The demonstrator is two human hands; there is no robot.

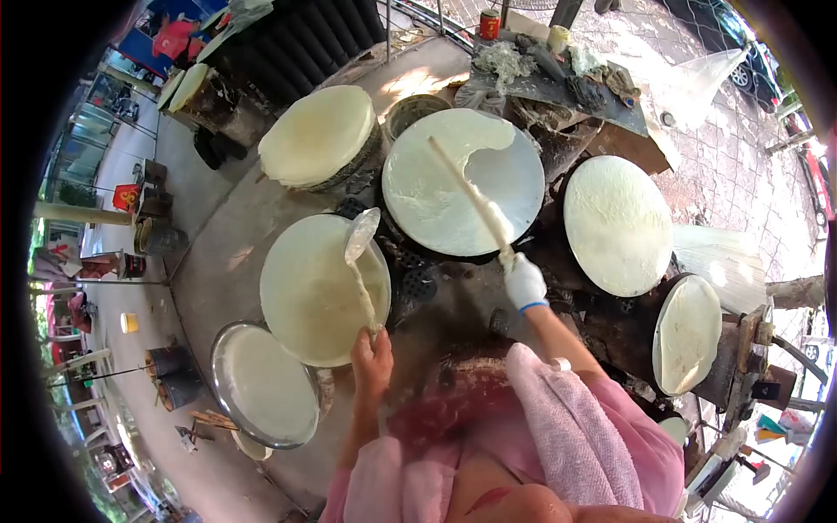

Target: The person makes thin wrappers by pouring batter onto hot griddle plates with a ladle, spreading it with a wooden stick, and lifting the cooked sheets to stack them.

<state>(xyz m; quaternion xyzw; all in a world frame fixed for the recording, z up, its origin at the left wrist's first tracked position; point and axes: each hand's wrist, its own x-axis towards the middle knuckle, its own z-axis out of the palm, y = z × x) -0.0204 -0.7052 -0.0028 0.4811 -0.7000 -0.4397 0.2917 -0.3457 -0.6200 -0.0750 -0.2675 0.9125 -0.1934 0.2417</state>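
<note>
My left hand is closed round the handle of a batter-coated ladle. The ladle's bowl hangs above the right side of a round griddle covered in pale batter. In a white glove, my right hand grips a long wooden batter spreader, smeared with batter. That spreader lies across a second round griddle, where pale batter covers the left and top, leaving a bare curved patch at right. Lower left stands a metal-rimmed basin of pale liquid batter.
Thin pale sheets lie on round griddles: one at upper left, one at right, a smaller one at lower right. A cluttered table with a red can stands at the back. A bucket sits behind the middle griddle.
</note>
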